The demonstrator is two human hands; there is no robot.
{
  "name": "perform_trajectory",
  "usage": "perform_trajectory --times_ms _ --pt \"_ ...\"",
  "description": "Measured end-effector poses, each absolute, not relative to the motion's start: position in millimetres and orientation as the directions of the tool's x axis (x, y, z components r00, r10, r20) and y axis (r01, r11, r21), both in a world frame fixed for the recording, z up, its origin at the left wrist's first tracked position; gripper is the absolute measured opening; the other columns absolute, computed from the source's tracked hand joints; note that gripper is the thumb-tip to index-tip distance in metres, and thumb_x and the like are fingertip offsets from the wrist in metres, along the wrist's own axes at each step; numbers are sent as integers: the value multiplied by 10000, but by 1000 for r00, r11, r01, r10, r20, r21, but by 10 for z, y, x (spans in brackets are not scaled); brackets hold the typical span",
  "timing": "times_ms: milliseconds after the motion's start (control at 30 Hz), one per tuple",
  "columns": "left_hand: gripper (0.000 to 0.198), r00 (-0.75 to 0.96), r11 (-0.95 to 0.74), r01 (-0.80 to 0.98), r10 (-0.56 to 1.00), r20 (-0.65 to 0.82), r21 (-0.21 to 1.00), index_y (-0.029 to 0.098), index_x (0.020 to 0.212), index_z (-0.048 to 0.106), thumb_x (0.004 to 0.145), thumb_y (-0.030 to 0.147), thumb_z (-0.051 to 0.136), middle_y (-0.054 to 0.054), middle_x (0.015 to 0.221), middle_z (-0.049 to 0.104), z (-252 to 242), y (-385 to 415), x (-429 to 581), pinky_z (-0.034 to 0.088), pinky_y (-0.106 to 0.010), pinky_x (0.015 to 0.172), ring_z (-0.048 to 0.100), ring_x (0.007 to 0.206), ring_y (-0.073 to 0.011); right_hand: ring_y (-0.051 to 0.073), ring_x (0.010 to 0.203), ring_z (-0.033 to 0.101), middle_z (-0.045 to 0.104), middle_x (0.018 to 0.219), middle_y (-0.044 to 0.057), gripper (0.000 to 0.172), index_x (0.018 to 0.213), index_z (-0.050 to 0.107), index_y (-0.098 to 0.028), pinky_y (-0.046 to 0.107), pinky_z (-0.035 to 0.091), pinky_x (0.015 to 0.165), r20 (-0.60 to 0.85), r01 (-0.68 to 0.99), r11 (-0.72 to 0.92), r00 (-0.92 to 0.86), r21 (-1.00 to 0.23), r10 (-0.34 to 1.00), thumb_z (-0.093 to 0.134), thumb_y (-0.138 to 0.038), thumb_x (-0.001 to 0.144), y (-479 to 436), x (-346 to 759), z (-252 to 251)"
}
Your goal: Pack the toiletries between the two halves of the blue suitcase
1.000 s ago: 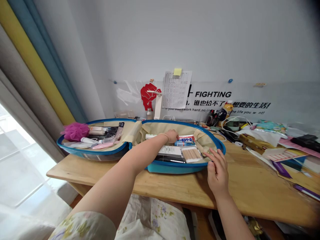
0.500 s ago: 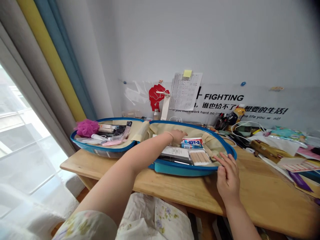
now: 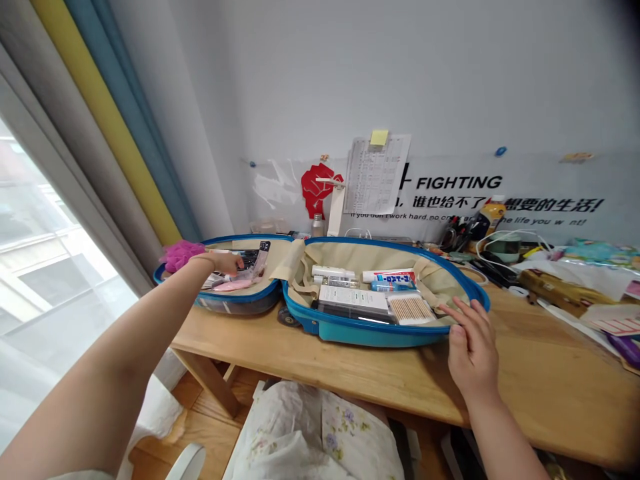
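An open blue suitcase [image 3: 380, 339] lies on the wooden desk, both halves facing up. Over its left half reaches my left hand [image 3: 225, 263], fingers apart among the small items; no object shows in them. Beside that hand are a purple bath puff [image 3: 183, 255], a pink item [image 3: 234, 285] and dark packaged goods [image 3: 257, 255]. My right hand [image 3: 474, 343] rests at the right rim, fingers spread. In the right half lie a toothpaste box [image 3: 393, 277], a blue tube [image 3: 393, 287], a pack of cotton swabs [image 3: 411, 309] and a white box [image 3: 353, 300].
A gold pouch [image 3: 555, 292], cables and papers crowd the right of the desk [image 3: 540, 387]. Behind the suitcase stand a white lamp [image 3: 337, 210] and a small bottle [image 3: 317, 225]. Curtains [image 3: 115, 120] hang at the left, and a white chair part [image 3: 187, 460] shows below.
My left hand has moved from the suitcase's right half across to its left half, uncovering the white tubes. My right hand stays at the right rim. The view has shifted slightly.
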State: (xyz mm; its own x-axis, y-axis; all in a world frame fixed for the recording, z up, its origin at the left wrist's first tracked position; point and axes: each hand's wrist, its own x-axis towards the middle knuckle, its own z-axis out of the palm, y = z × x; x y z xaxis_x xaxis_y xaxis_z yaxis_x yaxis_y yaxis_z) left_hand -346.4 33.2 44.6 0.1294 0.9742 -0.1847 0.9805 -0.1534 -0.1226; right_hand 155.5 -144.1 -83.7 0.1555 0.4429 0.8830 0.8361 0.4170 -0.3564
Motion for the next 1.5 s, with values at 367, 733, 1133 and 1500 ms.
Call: perform_trajectory --times_ms 367,733,1133,1500 --pt "401 87 -122 986 958 -274 -115 153 1127 661 787 367 668 -95 1119 714 210 358 -3784 504 -366 921 662 1030 -242 296 1373 467 663 1254 120 338 1104 686 -204 561 364 1129 890 834 426 156 -351 427 402 -344 984 -1443 1546 -837" --pt "448 163 -173 978 982 91 121 120 1350 458 974 352 384 -80 918 701 705 297 -3285 509 -382 884 671 918 -246 293 1372 468 661 1253 127 340 1113 684 -197 555 390 1109 890 834 426 156 -351 427 410 -351 985 -1446 1549 -839" --pt "368 561 -537 816 825 -70 213 239 1287 582 936 327 514 -33 1130 703 342 228 -1472 516 -296 902 667 993 -180 290 1381 457 647 1281 124 335 1137 673 -211 568 385 1111 878 839 411 149 -356 456 403 -336 984 -1464 1557 -828" --pt "343 537 -530 843 818 -206 94 152 1223 604 951 361 617 -95 1223 626 128 260 -1343 545 -455 915 631 1066 -222 297 1373 466 661 1250 131 352 1115 680 -204 578 351 1142 885 842 411 152 -349 439 397 -363 981 -1437 1568 -850"
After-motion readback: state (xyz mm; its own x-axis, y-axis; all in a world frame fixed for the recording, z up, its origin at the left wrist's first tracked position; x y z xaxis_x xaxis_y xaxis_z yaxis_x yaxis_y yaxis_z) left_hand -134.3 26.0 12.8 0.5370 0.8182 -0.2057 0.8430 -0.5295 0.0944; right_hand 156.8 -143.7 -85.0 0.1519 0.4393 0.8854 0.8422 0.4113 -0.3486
